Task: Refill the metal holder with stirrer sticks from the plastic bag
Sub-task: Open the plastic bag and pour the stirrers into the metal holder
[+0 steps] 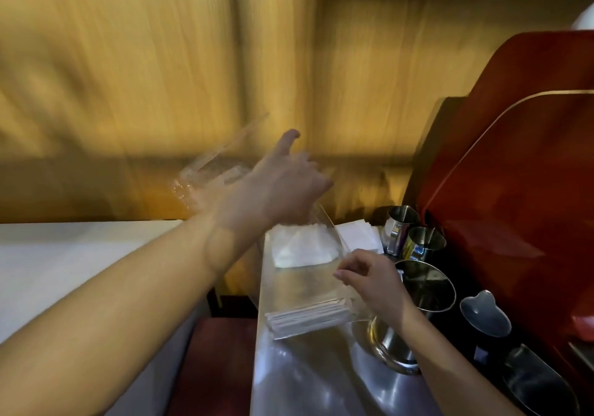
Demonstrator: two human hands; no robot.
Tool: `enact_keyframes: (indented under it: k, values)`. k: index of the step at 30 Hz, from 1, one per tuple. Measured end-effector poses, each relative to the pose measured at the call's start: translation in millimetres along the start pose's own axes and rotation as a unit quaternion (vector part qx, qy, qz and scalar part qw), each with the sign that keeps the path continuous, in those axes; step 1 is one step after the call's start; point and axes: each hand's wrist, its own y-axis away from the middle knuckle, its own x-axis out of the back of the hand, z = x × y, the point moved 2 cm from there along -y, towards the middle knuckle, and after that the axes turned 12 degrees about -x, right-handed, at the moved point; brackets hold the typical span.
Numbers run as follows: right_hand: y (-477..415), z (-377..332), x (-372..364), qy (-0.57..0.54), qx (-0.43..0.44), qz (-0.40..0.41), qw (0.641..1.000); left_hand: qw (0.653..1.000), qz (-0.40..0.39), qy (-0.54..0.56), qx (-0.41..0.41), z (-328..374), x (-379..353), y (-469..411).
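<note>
My left hand (283, 184) is raised and blurred, gripping the upper part of a clear plastic bag (324, 274). The bag stretches down to the steel counter (305, 383). A bundle of pale stirrer sticks (308, 317) lies flat in the bottom of the bag, on the counter. My right hand (369, 277) pinches the bag's right edge just above the sticks. Directly behind that hand stands the wide metal holder (446, 290), its mouth open; I cannot tell what is inside it.
White paper napkins (302, 245) lie at the back of the counter. Two small metal cups (401, 222) (424, 242) stand behind the holder. Dark scoops (485, 316) (540, 383) sit at the right beside a red machine (514, 158). A wooden wall rises behind.
</note>
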Motion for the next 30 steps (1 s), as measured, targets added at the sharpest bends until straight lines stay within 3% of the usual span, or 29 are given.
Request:
enact_keyframes:
  k: [5, 10, 15, 22, 26, 30]
  values:
    - [0.2, -0.6, -1.2, -0.045, 0.004, 0.013, 0.999, 0.998, -0.014, 0.037, -0.054, 23.7, -10.0, -14.3]
    - [4.0, 3.5, 12.5, -0.025, -0.014, 0.016, 0.999, 0.995, -0.019, 0.093, -0.016, -4.4, -12.4, -15.8]
    - [15.7, 18.1, 26.1, -0.025, -0.036, 0.034, 0.998, 0.992, 0.029, 0.121, 0.023, -22.5, -15.5, -13.7]
    - [18.1, 10.7, 40.3, -0.071, 0.005, 0.151, 0.986, 0.978, 0.03, 0.201, 0.054, -40.7, -3.0, -10.9]
    - [15.4, 4.8, 57.6, -0.13, 0.004, 0.185, 0.974, 0.967, 0.093, 0.217, 0.101, -50.8, -1.9, -2.4]
    - [14.5, -1.6, 72.2, -0.132, 0.033, 0.198, 0.971, 0.954, -0.029, 0.282, 0.095, -45.0, -20.3, 5.8]
